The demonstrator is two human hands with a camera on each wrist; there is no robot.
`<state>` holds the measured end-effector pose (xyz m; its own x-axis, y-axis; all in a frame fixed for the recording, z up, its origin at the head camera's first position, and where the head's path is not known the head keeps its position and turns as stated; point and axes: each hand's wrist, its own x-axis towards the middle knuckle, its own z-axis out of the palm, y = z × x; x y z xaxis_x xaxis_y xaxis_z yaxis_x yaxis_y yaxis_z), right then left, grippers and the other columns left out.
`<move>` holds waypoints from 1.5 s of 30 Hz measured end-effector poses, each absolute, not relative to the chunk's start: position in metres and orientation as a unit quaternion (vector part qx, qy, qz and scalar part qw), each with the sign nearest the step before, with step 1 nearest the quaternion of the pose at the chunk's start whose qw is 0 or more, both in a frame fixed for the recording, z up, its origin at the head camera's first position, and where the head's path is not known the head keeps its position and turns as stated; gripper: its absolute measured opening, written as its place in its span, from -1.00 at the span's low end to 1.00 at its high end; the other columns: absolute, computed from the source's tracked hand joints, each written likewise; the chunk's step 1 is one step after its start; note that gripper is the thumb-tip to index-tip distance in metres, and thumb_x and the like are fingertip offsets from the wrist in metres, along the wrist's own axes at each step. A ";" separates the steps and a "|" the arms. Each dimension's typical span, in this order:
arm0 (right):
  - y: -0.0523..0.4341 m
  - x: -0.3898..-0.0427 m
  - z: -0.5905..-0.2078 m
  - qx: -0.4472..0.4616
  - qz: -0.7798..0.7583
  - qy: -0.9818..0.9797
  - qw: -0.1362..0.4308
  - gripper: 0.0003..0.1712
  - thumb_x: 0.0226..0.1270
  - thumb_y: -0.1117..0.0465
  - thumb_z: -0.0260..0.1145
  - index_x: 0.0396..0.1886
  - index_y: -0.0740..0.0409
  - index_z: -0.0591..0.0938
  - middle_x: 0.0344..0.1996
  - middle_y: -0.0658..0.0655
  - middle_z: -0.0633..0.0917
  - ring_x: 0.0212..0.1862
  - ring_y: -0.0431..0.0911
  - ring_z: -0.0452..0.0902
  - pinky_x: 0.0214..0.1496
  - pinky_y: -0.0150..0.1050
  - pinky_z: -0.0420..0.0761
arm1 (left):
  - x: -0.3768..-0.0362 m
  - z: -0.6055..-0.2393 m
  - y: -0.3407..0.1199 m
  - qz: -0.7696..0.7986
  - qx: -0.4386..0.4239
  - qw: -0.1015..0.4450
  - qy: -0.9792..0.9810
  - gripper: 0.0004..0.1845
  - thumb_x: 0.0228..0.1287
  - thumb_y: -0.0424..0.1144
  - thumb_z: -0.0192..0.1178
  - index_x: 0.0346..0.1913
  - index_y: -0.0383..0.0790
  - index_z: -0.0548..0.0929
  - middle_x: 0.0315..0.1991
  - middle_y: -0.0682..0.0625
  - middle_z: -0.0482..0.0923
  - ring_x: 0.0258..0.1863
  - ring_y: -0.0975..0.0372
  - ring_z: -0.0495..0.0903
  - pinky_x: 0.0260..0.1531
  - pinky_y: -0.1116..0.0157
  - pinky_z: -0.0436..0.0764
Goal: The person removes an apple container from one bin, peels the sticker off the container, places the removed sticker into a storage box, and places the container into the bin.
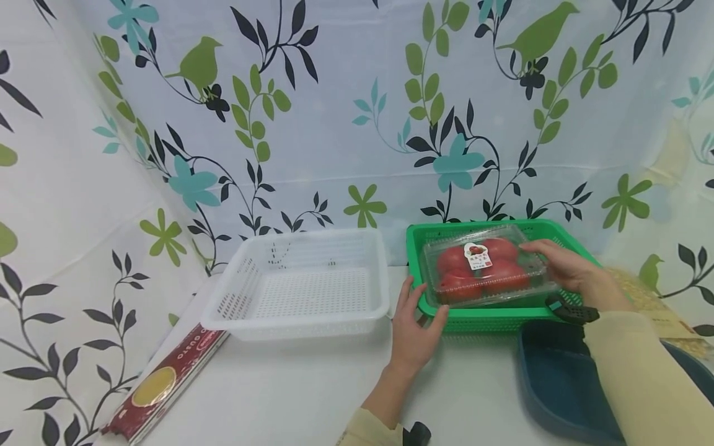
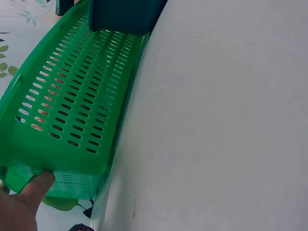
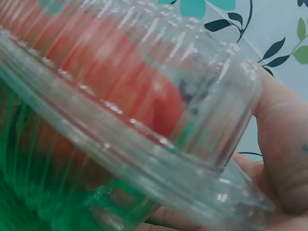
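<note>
In the head view a clear plastic pack of tomatoes (image 1: pixel 471 272), with a white label on its lid, lies tilted within the green basket (image 1: pixel 474 323). My right hand (image 1: pixel 574 272) grips the pack by its right end. The right wrist view shows the ridged clear pack (image 3: pixel 144 125) close up, thumb above its rim and fingers beneath. My left hand (image 1: pixel 414 331) touches the basket's front left corner, fingers spread. One fingertip rests against the green end wall in the left wrist view, where the rest of the left hand (image 2: pixel 21 207) is mostly cut off.
A white perforated basket (image 1: pixel 295 331) stands left of the green one. Farther left lies a long red packet (image 1: pixel 162 381) with a yellow oval. A dark blue tub (image 1: pixel 549 384) sits at front right, partly under my right sleeve. Patterned cloth (image 1: pixel 334 124) hangs behind.
</note>
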<state>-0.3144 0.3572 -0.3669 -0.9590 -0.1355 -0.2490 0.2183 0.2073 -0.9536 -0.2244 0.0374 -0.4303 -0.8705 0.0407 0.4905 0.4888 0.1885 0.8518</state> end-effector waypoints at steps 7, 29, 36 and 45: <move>0.356 -0.314 -0.365 0.019 -0.624 0.774 0.109 -0.42 0.33 -0.20 0.09 0.09 -0.09 0.02 0.20 0.23 -0.02 0.10 0.20 0.20 -0.06 -0.08 0.56 | -0.222 -0.432 0.036 -0.619 -0.189 0.189 -0.739 -0.42 0.20 -0.02 0.24 0.21 -0.25 0.45 0.40 -0.04 0.07 0.27 0.11 0.26 -0.06 0.26 0.53; 0.347 -0.288 -0.326 0.015 -0.659 0.749 0.066 -0.26 0.36 -0.20 0.04 0.34 0.02 0.00 0.09 0.17 0.18 -0.24 -0.14 0.55 -0.13 -0.09 0.61 | -0.220 -0.418 0.030 -0.553 -0.178 0.205 -0.787 -0.29 0.22 0.11 0.15 0.36 -0.16 0.29 0.40 -0.03 0.11 0.34 0.17 0.14 0.16 0.02 0.36; 0.341 -0.272 -0.313 0.014 -0.695 0.715 0.075 -0.70 0.36 -0.15 0.08 -0.03 -0.27 0.24 -0.08 0.09 0.37 -0.24 -0.13 0.56 -0.16 -0.12 0.61 | -0.213 -0.402 0.024 -0.607 -0.195 0.199 -0.744 -0.31 0.23 0.06 0.17 0.38 -0.05 0.24 0.39 0.15 0.08 0.34 0.25 0.11 0.17 0.05 0.34; 0.315 -0.247 -0.303 0.001 -0.715 0.695 0.074 -0.70 0.38 -0.11 0.07 0.00 -0.24 0.24 -0.19 0.01 0.48 -0.24 -0.11 0.56 -0.20 -0.14 0.62 | -0.197 -0.362 -0.002 -0.686 -0.211 0.130 -0.684 -0.31 0.25 -0.22 0.19 0.41 -0.11 0.16 0.39 0.02 0.11 0.33 0.12 0.16 0.19 -0.01 0.28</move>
